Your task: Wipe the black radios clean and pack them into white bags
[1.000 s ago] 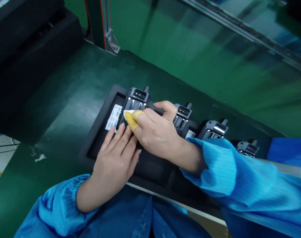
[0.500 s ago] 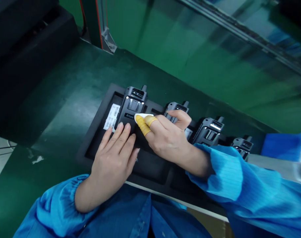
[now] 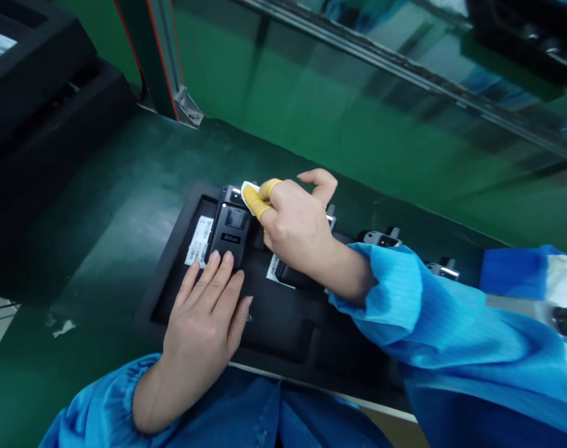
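Note:
A black and grey two-way radio point(image 3: 230, 225) marked "Riton" lies in the leftmost part of a black foam tray point(image 3: 274, 336). My left hand point(image 3: 202, 314) lies flat with its fingertips on the radio's lower end. Yellow finger cots cover two fingers of my right hand point(image 3: 297, 218), which press a small white wipe point(image 3: 247, 188) against the radio's upper right corner. A label with barcodes point(image 3: 199, 241) sits along the radio's left side. My right hand and forearm partly hide a second radio point(image 3: 295, 275) in the tray.
Farther right in the tray are two more radios, one with a grey top point(image 3: 381, 238). Black foam trays point(image 3: 41, 93) are stacked at the left. A metal post point(image 3: 169, 74) and green panel point(image 3: 311, 106) stand behind. Blue and white material point(image 3: 514, 272) lies at the right.
My right hand has moved the wipe from beside the "Riton" mark up to the radio's top corner. My left hand still rests on the lower end. The camera view has shifted a little.

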A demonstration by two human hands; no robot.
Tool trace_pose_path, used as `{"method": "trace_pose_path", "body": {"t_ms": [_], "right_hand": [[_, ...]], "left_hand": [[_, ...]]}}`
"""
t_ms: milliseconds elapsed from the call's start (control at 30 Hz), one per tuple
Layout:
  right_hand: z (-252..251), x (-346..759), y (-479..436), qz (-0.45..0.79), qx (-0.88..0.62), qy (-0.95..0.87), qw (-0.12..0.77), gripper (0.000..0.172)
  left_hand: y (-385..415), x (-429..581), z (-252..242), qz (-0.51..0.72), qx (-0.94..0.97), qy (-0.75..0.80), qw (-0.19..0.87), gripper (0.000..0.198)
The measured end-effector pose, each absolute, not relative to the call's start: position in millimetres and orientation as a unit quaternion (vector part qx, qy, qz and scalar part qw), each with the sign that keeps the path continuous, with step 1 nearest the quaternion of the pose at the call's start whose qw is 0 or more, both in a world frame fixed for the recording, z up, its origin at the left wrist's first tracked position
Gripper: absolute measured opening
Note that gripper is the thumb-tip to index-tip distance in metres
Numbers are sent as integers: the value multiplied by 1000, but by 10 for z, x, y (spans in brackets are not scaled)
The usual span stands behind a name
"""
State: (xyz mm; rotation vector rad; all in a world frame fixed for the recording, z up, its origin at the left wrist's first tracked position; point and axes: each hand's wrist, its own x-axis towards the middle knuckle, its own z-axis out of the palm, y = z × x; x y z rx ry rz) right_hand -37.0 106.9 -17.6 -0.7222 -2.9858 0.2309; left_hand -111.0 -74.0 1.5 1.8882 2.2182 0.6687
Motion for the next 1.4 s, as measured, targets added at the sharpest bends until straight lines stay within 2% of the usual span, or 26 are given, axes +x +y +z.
{"method": "trace_pose_path", "body": {"t_ms": [267, 400, 500, 667, 767, 867, 933, 1033, 1200, 1400], "right_hand": [[-58, -236, 978, 162, -246, -955, -24, 29], [142, 7, 1036, 217, -273, -937, -6, 30], [368, 392, 1137, 197, -305, -931, 41, 27], [698, 1260, 1213, 93, -352, -928, 79, 25], [782, 1793, 1133, -7, -416, -905, 88, 29], [796, 2276, 997, -78, -536, -838, 63, 30], [760, 2554, 892, -84, -604, -792, 14, 31], [627, 2856, 705, -64, -654, -752, -55, 28], [300, 3000, 411, -20, -668, -740, -73, 29], [207, 2765, 285, -61, -672, -738, 5, 29]], "left_hand": [[-748, -1132, -24, 229, 627, 742, 62, 23], [-749, -1140, -33, 232, 627, 742, 46, 21], [-752, -1141, -47, 237, 628, 741, 30, 21], [-754, -1169, -84, 248, 630, 736, 9, 23], [-743, -1194, -50, 245, 612, 751, 28, 31], [-666, -1189, 50, 219, 550, 803, 74, 53], [-566, -1161, 131, 194, 508, 829, 132, 70], [-412, -1080, 232, 149, 475, 839, 218, 76], [-301, -988, 247, 145, 455, 864, 160, 97], [-212, -1051, 239, 108, 428, 885, 150, 94]]}}
